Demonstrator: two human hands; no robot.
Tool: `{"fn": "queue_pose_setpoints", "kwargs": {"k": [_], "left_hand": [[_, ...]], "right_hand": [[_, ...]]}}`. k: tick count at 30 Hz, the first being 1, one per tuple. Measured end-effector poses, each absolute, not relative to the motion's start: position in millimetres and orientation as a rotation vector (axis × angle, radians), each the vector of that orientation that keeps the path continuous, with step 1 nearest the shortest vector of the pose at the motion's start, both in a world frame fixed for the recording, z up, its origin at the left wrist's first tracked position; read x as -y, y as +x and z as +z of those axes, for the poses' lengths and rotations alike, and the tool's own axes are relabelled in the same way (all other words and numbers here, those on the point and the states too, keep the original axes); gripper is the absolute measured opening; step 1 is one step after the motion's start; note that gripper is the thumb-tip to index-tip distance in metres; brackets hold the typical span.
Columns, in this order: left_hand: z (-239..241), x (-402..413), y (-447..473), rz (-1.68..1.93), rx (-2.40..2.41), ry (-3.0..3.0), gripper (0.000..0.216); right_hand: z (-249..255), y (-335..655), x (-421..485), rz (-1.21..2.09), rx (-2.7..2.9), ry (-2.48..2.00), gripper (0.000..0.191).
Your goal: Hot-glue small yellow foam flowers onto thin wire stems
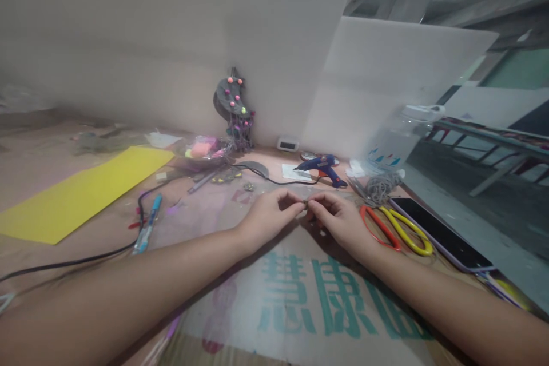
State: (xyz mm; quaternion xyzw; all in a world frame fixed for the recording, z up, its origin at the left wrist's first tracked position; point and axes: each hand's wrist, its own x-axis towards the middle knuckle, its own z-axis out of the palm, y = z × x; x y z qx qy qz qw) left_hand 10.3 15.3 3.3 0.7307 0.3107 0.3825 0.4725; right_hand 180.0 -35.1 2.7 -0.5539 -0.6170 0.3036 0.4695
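Note:
My left hand [274, 209] and my right hand [334, 214] meet over the middle of the table, fingertips pinched together. Between them is a tiny dark piece [305, 205], too small to name. Below my hands lies a clear sheet with green characters [287, 291]. Just beyond them, a blue glue gun [321, 167] rests near a small white card [295, 172]. Close to my right wrist are scissors or pliers with one red handle [380, 227] and one yellow handle [407, 231]; their working end is partly hidden.
A yellow sheet [86, 194] and a blue pen [148, 223] lie left, by a black cable [139, 211]. At the back stand a grey moon-shaped ornament [229, 97] and a bowl of colourful pieces [206, 151]. A phone [441, 233], grey yarn [381, 187] and a bottle [397, 137] line the right edge.

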Motion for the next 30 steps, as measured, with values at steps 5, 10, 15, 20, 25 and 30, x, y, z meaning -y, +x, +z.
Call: {"fn": "queue_pose_setpoints", "kwargs": {"k": [5, 10, 15, 20, 25, 30], "left_hand": [[4.4, -14.8, 9.9, 0.904, -0.727, 1.783, 0.015], [2.7, -15.5, 10.0, 0.898, -0.728, 1.802, 0.020], [3.9, -14.4, 9.7, 0.918, -0.774, 1.846, 0.017], [6.9, -13.5, 8.8, 0.924, -0.762, 1.832, 0.014], [5.0, -15.4, 9.0, 0.911, -0.707, 1.834, 0.013], [1.5, -17.6, 9.3, 0.931, -0.694, 1.845, 0.022]], "right_hand": [[2.9, 180.6, 35.7, 0.680, 1.567, -1.353, 0.020], [2.6, 181.0, 36.0, 0.656, 1.576, -1.351, 0.019], [6.1, 178.8, 36.5, 0.678, 1.586, -1.359, 0.020], [7.3, 178.5, 36.8, 0.674, 1.582, -1.332, 0.022], [6.8, 179.3, 36.2, 0.681, 1.581, -1.346, 0.020], [7.1, 179.1, 36.1, 0.658, 1.597, -1.348, 0.022]]}}
